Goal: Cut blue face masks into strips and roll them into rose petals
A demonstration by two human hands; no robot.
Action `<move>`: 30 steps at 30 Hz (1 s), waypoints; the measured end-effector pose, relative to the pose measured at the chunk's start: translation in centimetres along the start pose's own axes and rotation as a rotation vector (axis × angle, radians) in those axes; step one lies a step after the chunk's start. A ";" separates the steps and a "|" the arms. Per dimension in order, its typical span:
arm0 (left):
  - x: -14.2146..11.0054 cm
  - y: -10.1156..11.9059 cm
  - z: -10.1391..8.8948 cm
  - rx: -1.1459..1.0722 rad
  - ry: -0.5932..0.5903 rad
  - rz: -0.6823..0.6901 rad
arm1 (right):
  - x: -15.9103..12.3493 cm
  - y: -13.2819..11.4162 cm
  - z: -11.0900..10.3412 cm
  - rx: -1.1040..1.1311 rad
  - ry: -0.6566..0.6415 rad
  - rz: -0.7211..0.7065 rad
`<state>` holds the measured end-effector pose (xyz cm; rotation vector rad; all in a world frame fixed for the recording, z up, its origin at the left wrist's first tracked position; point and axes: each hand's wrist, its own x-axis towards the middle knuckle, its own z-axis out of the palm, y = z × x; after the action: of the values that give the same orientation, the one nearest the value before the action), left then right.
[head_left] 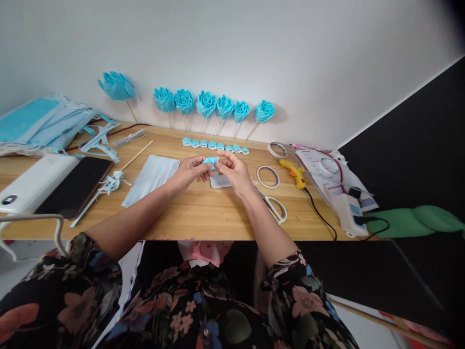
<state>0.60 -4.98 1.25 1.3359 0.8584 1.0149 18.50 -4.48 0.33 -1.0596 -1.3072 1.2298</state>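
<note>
Between my two hands, above the middle of the table, is a small folded piece of blue mask fabric [209, 161]. My left hand [192, 170] pinches its left end. On its right end, the thumb and fingers of my right hand [234, 170] are closed. Under my hands lies a pale piece of mask fabric [220, 181], partly hidden by them. A pleated face mask [152, 178] rests flat to the left of my left hand. Beyond my hands, a row of several small folded blue petals [211, 145] runs along the table.
Several blue fabric roses on sticks [206, 105] lean against the wall. A yellow glue gun [295, 173], tape rolls [268, 177], scissors [276, 208] and a power strip [349, 215] lie right. Left are stacked masks [43, 121], fabric scraps [100, 140] and a dark phone [74, 186].
</note>
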 end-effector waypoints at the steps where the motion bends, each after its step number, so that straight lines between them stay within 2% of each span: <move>1: 0.0 0.0 0.0 -0.003 0.006 -0.008 | 0.0 0.0 0.1 -0.012 0.002 -0.002; 7: 0.1 0.2 0.1 0.051 0.063 0.002 | -0.2 0.1 0.1 -0.003 -0.019 -0.015; 14: 0.4 0.0 -0.1 0.074 0.068 0.002 | -0.3 -0.2 -0.3 0.125 -0.055 0.098; 17: 0.3 0.0 0.0 0.087 0.061 0.009 | -0.4 -0.4 -0.2 0.067 -0.056 0.095; 22: 0.2 0.0 0.1 0.093 0.073 -0.001 | -0.5 -0.6 0.1 -0.111 -0.061 0.014; 30: 0.1 0.4 0.2 0.075 0.050 -0.036 | -0.5 -0.5 0.1 -0.119 -0.057 0.011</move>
<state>0.75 -5.00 1.67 1.3586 0.9628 1.0002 18.45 -5.08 0.81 -1.1240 -1.4347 1.2104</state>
